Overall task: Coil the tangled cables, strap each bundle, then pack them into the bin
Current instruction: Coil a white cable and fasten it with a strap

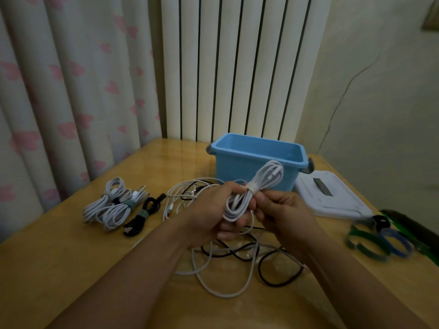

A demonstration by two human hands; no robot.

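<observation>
Both hands, left hand (213, 210) and right hand (282, 210), grip a strapped white cable bundle (256, 188) near the blue bin (249, 167).

My wooden table (71, 269) carries strapped bundles (114, 205), a loose tangle (237, 262), the blue bin (249, 167), its white lid (332, 195) and spare straps (380, 241).

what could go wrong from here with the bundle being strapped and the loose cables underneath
1. The white strap sits around the white coil held by the left hand and right hand; if it is not fully fastened, the loops may spring open.
2. The tangled cables lie right below the hands, so a dangling end might snag them.
3. The spare straps lie near the table edge and might get knocked off.
</observation>
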